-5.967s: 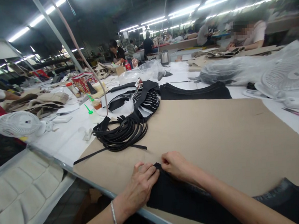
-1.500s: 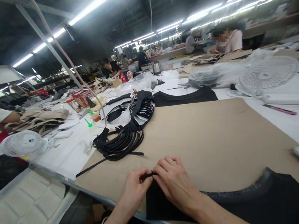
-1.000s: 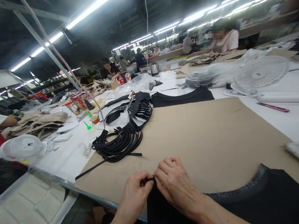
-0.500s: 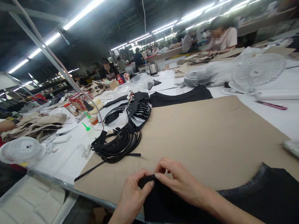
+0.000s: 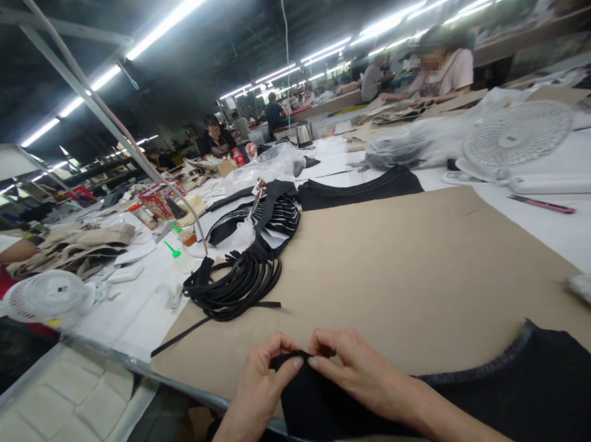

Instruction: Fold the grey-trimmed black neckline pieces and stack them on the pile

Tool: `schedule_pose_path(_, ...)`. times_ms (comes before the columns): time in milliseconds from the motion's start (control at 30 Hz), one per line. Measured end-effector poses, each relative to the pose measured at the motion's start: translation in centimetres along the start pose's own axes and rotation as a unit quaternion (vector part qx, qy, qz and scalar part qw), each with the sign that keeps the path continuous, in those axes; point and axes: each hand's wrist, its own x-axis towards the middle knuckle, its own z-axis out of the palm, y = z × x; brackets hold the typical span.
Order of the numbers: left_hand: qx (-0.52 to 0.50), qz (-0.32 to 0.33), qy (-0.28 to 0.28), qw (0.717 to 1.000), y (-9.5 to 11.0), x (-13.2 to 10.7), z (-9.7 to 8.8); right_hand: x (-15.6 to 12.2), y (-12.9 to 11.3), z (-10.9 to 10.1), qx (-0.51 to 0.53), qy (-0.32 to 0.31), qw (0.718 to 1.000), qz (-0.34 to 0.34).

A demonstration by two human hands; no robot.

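A piece of black fabric (image 5: pixel 525 380) lies along the front of the table, with a fuzzy curved edge on its right part. Its left corner is pinched by both hands. My left hand (image 5: pixel 262 376) grips the top edge between thumb and fingers. Close beside it, my right hand (image 5: pixel 352 364) pinches the same edge, thumb tip almost meeting the left thumb. Under the fabric is a large sheet of brown paper (image 5: pixel 403 261). Beyond my left hand rests a coil of black strips (image 5: pixel 234 288), one loose end trailing toward the table edge.
Black cut pieces (image 5: pixel 361 187) lie at the paper's far edge. White fans stand right (image 5: pixel 518 134) and left (image 5: pixel 50 296). A pink cutter (image 5: pixel 542 204) lies at right. Small green-tipped bottles (image 5: pixel 177 255) stand past the coil. A person (image 5: pixel 441 72) works across the table.
My right hand has shifted slightly, its fingers lower and nearer the fabric edge. Both hands keep their pinch on the fabric. The view has moved a little.
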Motion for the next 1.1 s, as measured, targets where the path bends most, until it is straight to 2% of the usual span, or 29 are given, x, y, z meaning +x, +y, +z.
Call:
schedule_pose_path(200, 0.008, -0.001, -0.02, 1.0, 0.1, -0.1, -0.8, 0.0, 0.3, -0.1, 0.01, -0.013, 1.0, -0.009)
schedule_pose_path(467, 0.096, 0.025, 0.013, 0.995, 0.5, -0.8, -0.2, 0.1, -0.2, 0.1, -0.006, -0.005, 0.999, -0.031)
schedule_pose_path(700, 0.095, 0.036, 0.014, 0.995, 0.8, -1.1, 0.2, -0.1, -0.6, -0.1, -0.035, -0.019, 0.999, -0.017)
schedule_pose_path(1100, 0.089, 0.029, -0.013, 0.996, 1.5, -1.4, 0.2, -0.6, -0.5, 0.0, -0.049, -0.014, 0.997, -0.053)
